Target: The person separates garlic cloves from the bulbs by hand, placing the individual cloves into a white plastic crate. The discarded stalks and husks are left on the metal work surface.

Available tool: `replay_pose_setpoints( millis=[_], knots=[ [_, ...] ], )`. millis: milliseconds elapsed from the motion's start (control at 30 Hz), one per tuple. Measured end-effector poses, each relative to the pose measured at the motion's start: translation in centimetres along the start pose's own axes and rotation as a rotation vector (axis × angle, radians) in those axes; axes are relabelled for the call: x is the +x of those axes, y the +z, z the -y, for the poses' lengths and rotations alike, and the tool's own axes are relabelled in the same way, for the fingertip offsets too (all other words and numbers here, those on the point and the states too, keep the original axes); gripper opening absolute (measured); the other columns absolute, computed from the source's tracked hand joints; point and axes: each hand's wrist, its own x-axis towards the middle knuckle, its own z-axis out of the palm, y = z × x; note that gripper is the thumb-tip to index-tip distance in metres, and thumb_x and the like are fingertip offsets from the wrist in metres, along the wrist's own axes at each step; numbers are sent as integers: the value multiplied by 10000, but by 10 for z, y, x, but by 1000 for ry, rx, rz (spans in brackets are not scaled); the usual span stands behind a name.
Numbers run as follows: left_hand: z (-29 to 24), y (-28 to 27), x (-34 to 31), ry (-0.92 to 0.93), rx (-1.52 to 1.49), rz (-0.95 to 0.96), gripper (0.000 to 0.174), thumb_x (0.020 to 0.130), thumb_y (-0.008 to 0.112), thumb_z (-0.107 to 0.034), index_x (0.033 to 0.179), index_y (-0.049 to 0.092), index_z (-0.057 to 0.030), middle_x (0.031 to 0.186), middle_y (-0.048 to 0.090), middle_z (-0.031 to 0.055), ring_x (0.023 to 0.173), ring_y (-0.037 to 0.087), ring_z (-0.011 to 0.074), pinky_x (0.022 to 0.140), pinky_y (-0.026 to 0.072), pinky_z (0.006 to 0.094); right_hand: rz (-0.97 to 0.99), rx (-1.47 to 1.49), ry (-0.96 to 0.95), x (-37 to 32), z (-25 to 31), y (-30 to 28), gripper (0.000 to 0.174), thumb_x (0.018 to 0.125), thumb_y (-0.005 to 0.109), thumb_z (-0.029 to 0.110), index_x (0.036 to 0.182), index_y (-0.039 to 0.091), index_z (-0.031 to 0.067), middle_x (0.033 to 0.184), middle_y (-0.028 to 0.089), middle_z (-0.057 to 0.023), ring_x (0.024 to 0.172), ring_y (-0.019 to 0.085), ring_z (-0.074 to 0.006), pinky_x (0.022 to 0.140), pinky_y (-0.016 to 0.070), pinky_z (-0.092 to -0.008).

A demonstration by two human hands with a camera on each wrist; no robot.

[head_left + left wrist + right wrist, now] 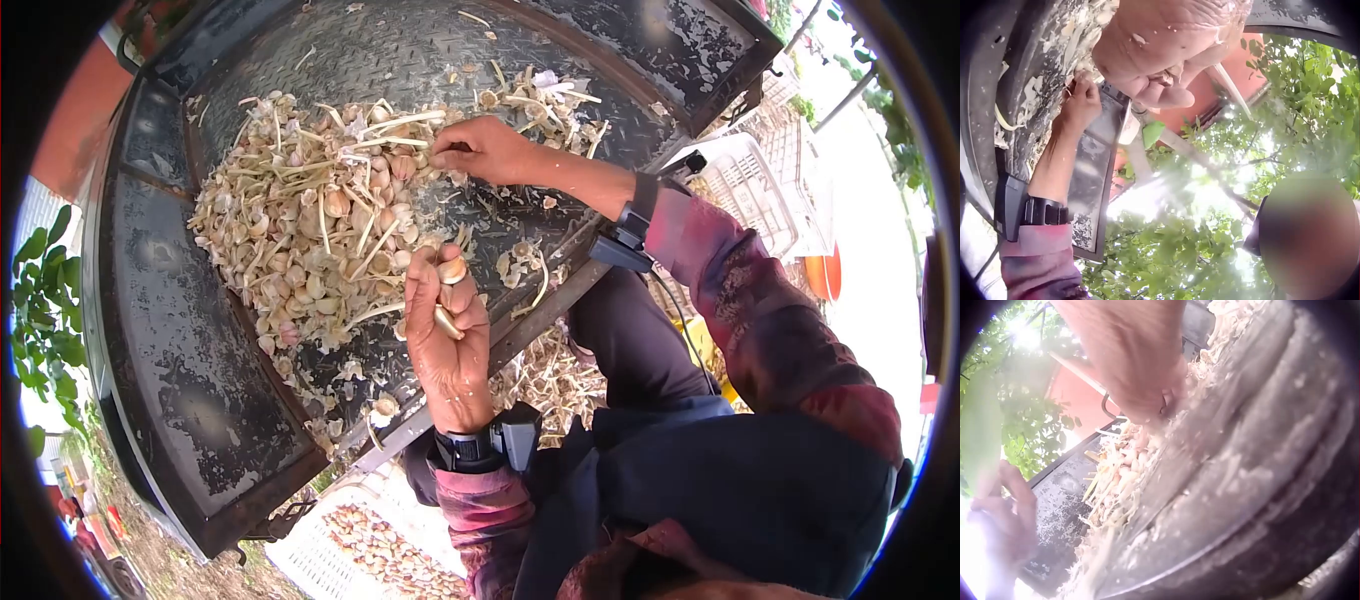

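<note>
Two cloves [452, 271] in left fingers [422, 285], garlic heap [300, 240]

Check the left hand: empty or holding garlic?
Holding: in the head view, the left hand grips a garlic clove, with a pale piece lower down.

The garlic heap [310, 215] lies on the left and middle of the tray [390, 55], the right hand [490, 152] at the heap's far right edge, the left hand [450, 345] at its near right, holding cloves [452, 271]. A crate [308, 555] with small pieces [395, 552] sits nearer, another crate [768, 170] right of the tray.
</note>
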Motion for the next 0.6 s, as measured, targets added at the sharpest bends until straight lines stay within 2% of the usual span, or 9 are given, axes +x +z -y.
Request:
replay_pose_setpoints(
  millis=[67,133,200,233,300,333,467,533,600],
  knots=[
    [1,-5,8,-16,-8,-2,234,921,456,-118,1123,472,-2,996,524,139,586,397,73,428,363,148,152,569,304,-8,19,-10,187,877,552,201,941,590,30,766,595,-47,669,577,-132,572,456,-268],
    [3,-8,14,-29,-14,-5,247,919,466,-129,1131,472,-3,960,528,115,576,390,63,427,354,142,184,622,265,-20,37,-16,202,883,550,206,948,581,17,776,584,-25,694,566,-104,586,457,-251],
    [9,-8,16,26,220,-53,294,877,562,-187,1108,488,-22,896,533,60,576,435,47,431,347,140,189,407,-23,-36,59,-21,194,864,574,187,952,575,14,837,583,-45,733,571,-116,624,467,-261],
    [13,-5,15,44,276,-88,305,867,579,-189,1109,505,-20,825,540,36,548,433,48,419,322,143,188,410,-25,-42,64,-20,194,864,574,187,952,575,14,837,583,-45,733,571,-116,624,467,-261],
    [15,-5,14,65,350,-80,289,865,582,-182,1097,520,-20,791,542,23,533,429,47,413,314,147,196,244,-294,-53,71,-21,190,834,609,156,954,577,12,896,571,-56,778,571,-127,658,471,-265],
    [16,-3,14,88,422,-71,274,863,584,-175,1084,535,-21,756,544,11,517,425,47,408,306,150,192,243,-293,-58,72,-23,190,834,609,156,954,577,12,896,571,-56,778,571,-127,658,471,-265],
    [23,0,12,169,488,-85,246,848,601,-151,1048,557,-16,749,578,10,509,436,46,404,314,159,138,437,-137,-72,79,-20,232,801,644,103,1003,574,13,917,554,-51,805,564,-111,659,470,-253],
    [27,4,11,236,540,-106,238,845,604,-142,1042,560,-16,784,599,22,515,444,47,406,323,161,74,745,113,-77,81,-11,215,816,635,108,990,582,-7,890,569,-38,764,554,-72,632,472,-231],
    [28,5,9,299,589,-132,230,842,607,-132,1035,563,-17,819,619,35,521,453,47,409,333,164,104,858,206,-80,80,-8,205,825,629,129,974,597,-9,843,587,-37,729,569,-73,621,489,-224]
  ],
)
